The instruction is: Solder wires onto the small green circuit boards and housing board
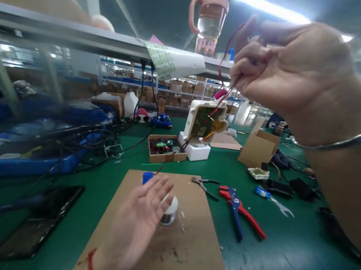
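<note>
My right hand point(283, 67) is raised at the upper right, pinching a thin red wire point(227, 55) between thumb and fingers. That wire runs down to an open white plastic housing point(203, 123) with a circuit board inside. My left hand point(133, 224) hangs open and empty above a brown cardboard sheet point(175, 264). Its fingers partly hide a small spool of solder wire point(170, 211), and a blue-capped item point(147, 177) sits just beyond the fingertips. On the sheet's far edge lie small pliers point(204, 186).
Red-and-blue wire strippers point(239, 209) and a blue-handled wrench point(273, 200) lie on the green workbench mat point(284, 260). A parts tray point(166, 148) stands beside the housing. Further off are a cardboard box point(259, 144), a black tablet point(37, 221), tangled cables and a shelf carrying a water bottle point(208, 19).
</note>
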A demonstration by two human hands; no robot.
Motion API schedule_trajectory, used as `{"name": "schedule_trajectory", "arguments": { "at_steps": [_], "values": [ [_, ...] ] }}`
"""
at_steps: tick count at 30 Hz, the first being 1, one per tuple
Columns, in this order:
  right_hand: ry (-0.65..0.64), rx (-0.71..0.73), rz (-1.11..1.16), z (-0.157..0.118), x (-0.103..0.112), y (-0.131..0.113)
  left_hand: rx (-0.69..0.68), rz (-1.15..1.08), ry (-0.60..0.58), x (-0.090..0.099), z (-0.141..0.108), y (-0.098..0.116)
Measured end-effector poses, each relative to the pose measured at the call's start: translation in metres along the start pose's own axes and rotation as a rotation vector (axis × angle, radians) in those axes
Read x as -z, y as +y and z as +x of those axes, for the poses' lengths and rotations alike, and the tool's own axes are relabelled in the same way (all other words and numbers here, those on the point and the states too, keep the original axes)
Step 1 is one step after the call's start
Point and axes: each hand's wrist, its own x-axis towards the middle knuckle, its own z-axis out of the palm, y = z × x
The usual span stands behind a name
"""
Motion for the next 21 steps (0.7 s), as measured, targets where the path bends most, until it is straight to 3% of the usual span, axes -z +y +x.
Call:
{"name": "schedule_trajectory", "arguments": {
  "at_steps": [3,8,14,21],
  "values": [
    [-0.315,-0.341,0.187,0.006,0.0,0.012,-0.098,-0.064,0.108,0.018,0.026,0.033],
    [-0.415,-0.406,0.249,0.015,0.006,0.038,-0.167,-0.067,0.193,0.044,0.07,0.056],
    [-0.446,-0.362,0.216,0.033,0.007,0.061,-0.17,0.151,0.03,0.044,0.089,0.037],
    [-0.375,-0.233,0.228,0.066,-0.012,0.06,-0.234,0.613,-0.255,0.022,0.079,0.004]
  ]
}}
